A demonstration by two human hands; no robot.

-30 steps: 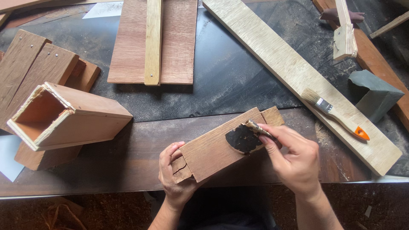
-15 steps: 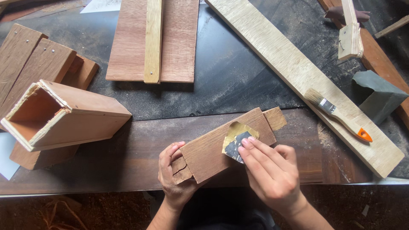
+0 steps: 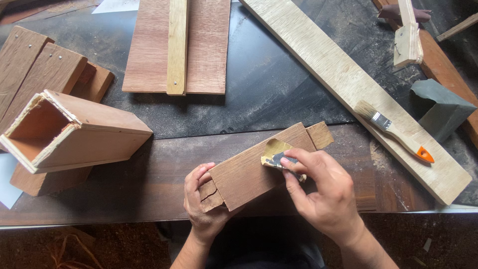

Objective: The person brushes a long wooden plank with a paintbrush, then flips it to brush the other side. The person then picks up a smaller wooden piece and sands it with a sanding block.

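A brown wooden block [image 3: 251, 172] lies slanted at the near edge of the dark bench. My left hand [image 3: 201, 204] grips its near, cracked end. My right hand [image 3: 323, 192] presses a folded piece of sandpaper [image 3: 274, 152], yellow backing up, dark grit side partly showing, flat against the block's top face near its far end. The fingers cover most of the sandpaper.
An open-ended wooden box [image 3: 69, 132] lies at the left on stacked boards [image 3: 40, 65]. A flat panel with a pale strip [image 3: 177, 47] sits at the back. A long pale plank [image 3: 348, 84] carries a paintbrush [image 3: 393, 130]. A grey block [image 3: 438, 109] stands at the right.
My right hand has flipped the sandpaper from dark side up to yellow side up and slid it along the block toward me. The left hand has kept its hold.
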